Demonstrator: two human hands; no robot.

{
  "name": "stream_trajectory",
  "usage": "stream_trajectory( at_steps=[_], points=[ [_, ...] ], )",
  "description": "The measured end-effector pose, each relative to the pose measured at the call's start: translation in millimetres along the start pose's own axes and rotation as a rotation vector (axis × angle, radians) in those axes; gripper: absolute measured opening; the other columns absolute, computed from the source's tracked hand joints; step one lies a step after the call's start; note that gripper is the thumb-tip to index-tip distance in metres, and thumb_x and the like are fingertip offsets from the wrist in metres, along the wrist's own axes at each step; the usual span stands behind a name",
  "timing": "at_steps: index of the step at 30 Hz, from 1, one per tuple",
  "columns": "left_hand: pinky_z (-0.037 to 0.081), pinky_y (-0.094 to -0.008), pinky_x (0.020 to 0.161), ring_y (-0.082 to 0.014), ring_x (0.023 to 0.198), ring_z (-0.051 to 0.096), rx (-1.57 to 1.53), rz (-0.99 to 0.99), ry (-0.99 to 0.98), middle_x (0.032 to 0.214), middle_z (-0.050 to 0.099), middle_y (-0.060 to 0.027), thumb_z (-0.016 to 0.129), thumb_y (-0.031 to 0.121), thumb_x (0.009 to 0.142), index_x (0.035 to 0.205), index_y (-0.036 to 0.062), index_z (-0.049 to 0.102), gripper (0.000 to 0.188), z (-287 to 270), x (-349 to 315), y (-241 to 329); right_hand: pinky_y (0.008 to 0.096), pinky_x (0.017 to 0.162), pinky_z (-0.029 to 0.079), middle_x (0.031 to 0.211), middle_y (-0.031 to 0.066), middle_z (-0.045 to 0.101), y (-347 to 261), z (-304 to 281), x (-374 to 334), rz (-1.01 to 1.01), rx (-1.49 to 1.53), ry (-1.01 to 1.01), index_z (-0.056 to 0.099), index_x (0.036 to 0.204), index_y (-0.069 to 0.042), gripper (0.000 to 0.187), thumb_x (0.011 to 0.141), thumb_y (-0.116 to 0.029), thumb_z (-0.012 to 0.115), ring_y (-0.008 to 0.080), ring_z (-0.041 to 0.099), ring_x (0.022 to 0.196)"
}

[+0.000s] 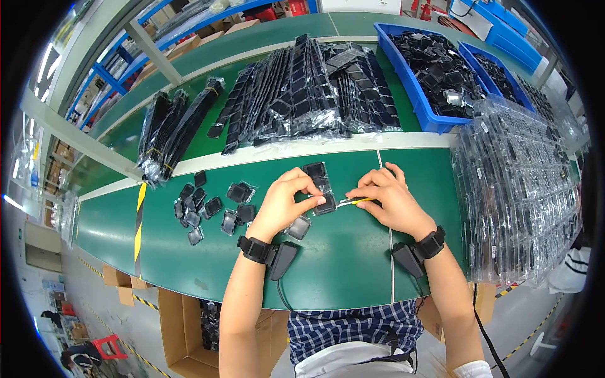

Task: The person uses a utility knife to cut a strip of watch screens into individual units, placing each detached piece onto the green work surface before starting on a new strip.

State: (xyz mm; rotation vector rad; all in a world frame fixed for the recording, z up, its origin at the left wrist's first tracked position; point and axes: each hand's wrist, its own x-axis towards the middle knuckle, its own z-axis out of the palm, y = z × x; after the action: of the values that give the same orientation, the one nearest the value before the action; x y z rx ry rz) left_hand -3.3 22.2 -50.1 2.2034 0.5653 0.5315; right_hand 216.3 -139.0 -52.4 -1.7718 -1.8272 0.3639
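Note:
My left hand (pixel 282 203) pinches the edge of a small black square piece in clear film (pixel 325 205) just over the green table. My right hand (pixel 392 200) grips a slim tool with a yellow and black handle and a thin metal tip (pixel 358 200), perhaps a craft knife. Its tip reaches the right edge of that piece. Right above lies another wrapped black square (pixel 314 170), which seems joined to it in a strip. A separate bagged square (pixel 299 227) rests below my left hand. Dark devices are strapped to both wrists.
Several loose black squares (pixel 191 205) lie to the left. Behind are banded strips (pixel 189 129) and a wide pile of wrapped strips (pixel 302 94). A blue bin (pixel 413 94) of black pieces stands far right. Stacked clear trays (pixel 513 195) rise at the right edge.

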Motion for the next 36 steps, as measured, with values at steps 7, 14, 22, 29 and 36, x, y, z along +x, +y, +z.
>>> stream_trajectory(
  at_steps=[7, 14, 22, 29, 36],
  points=[
    [0.05, -0.0373, 0.085, -0.0246, 0.093, 0.062, -0.009, -0.013, -0.027, 0.09, 0.063, -0.0042, 0.086, 0.016, 0.08, 0.086, 0.0068, 0.072, 0.018, -1.3, 0.1, 0.5, 0.058, 0.124, 0.019, 0.103, -0.0029, 0.061, 1.8, 5.6, -4.6, -0.059, -0.035, -0.004, 0.079, 0.115, -0.025, 0.027, 0.088, -0.017, 0.078, 0.0175, 0.06, 0.106],
    [0.048, -0.0377, 0.089, -0.0252, 0.096, 0.061, 0.002, 0.026, -0.062, 0.09, 0.064, -0.0034, 0.086, 0.015, 0.079, 0.086, 0.0072, 0.072, 0.017, -2.2, 0.7, -0.7, 0.0696, 0.122, 0.013, 0.109, -0.0089, 0.062, 3.6, 15.6, 6.4, -0.086, -0.068, 0.058, 0.078, 0.109, -0.028, 0.023, 0.088, -0.018, 0.078, 0.0164, 0.058, 0.116],
    [0.049, -0.0356, 0.085, -0.0216, 0.094, 0.061, 0.02, 0.044, -0.043, 0.093, 0.066, -0.0028, 0.087, 0.014, 0.078, 0.092, 0.0084, 0.075, 0.02, -4.3, -1.4, 0.2, 0.0672, 0.123, 0.01, 0.109, -0.0077, 0.064, 22.3, -22.3, -9.4, 0.0, -0.016, -0.034, 0.08, 0.107, -0.029, 0.022, 0.09, -0.016, 0.076, 0.0184, 0.058, 0.117],
    [0.05, -0.0247, 0.071, -0.0108, 0.089, 0.065, -0.117, -0.076, 0.0, 0.12, 0.066, -0.0053, 0.086, 0.006, 0.08, 0.108, 0.0046, 0.077, 0.029, -8.3, -2.3, 3.0, 0.0649, 0.124, 0.009, 0.109, -0.0045, 0.064, 13.9, -33.9, -14.6, 0.144, -0.007, 0.015, 0.08, 0.109, -0.027, 0.024, 0.089, -0.014, 0.077, 0.0183, 0.059, 0.116],
    [0.051, -0.023, 0.068, -0.007, 0.079, 0.061, -0.174, -0.08, -0.016, 0.11, 0.064, -0.0044, 0.081, 0.003, 0.086, 0.096, 0.0013, 0.073, 0.013, -6.3, -1.0, 1.0, 0.0603, 0.125, 0.011, 0.109, -0.005, 0.063, 3.7, -29.7, -13.8, 0.082, 0.038, -0.053, 0.08, 0.11, -0.025, 0.023, 0.09, -0.013, 0.075, 0.0161, 0.06, 0.114]
  ],
)
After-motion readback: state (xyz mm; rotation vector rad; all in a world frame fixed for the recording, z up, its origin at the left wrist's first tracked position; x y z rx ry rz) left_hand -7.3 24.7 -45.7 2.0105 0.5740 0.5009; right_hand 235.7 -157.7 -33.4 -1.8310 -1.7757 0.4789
